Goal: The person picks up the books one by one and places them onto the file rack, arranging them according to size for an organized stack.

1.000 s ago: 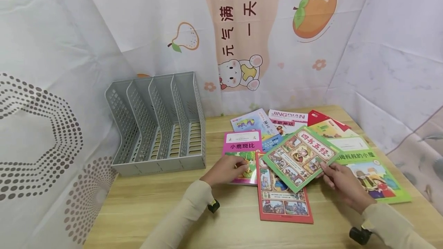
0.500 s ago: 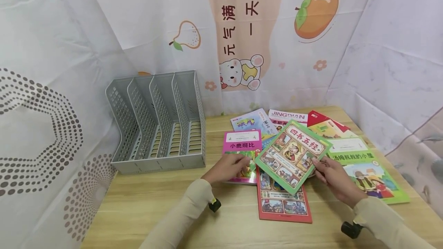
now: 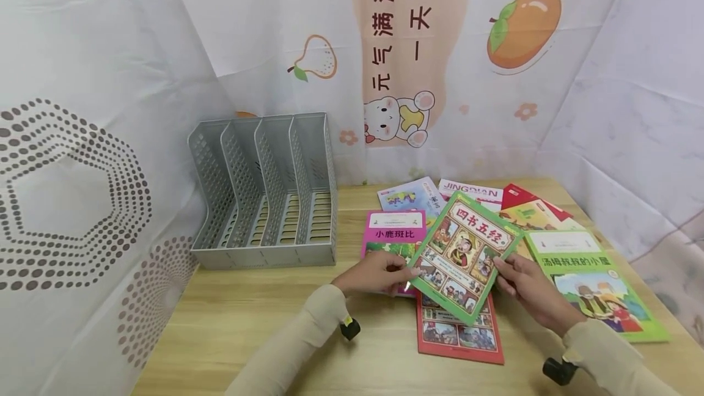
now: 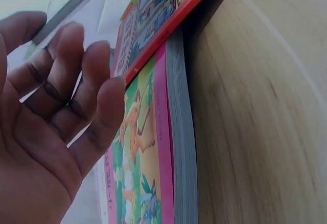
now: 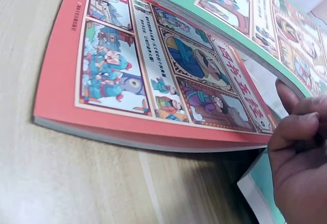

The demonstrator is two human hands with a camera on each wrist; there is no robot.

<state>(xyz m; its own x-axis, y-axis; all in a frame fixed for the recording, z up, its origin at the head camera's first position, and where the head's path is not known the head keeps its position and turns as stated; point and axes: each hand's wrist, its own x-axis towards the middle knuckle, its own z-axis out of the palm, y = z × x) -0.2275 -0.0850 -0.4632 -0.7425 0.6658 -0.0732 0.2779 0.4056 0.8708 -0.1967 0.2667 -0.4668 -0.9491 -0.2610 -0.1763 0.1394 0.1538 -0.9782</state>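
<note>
A green-bordered picture book point(image 3: 464, 249) is held up at a tilt above the other books. My right hand point(image 3: 532, 291) pinches its right edge, thumb on the cover and fingers underneath. At its lower left corner, my left hand point(image 3: 376, 272) has the book's edge between thumb and fingertips; the left wrist view shows the other fingers point(image 4: 104, 101) loosely bent. Below lies a red-bordered book point(image 3: 459, 350), partly covered, its corner overlapping a pink book point(image 3: 395, 232) with a deer on the cover. The pink book lies under my left hand.
A grey four-slot file rack point(image 3: 264, 255) stands at the left on the wooden table point(image 3: 242, 316). Behind the held book lie a blue book point(image 3: 409, 195), a JINGDIAN book point(image 3: 470, 191) and a red one point(image 3: 528, 194). A light green book point(image 3: 599, 286) lies at the right.
The green-bordered book has moved left and turned more upright, carried by my right hand. My left hand has shifted from over the pink book to the held book's corner. The head view has turned slightly left.
</note>
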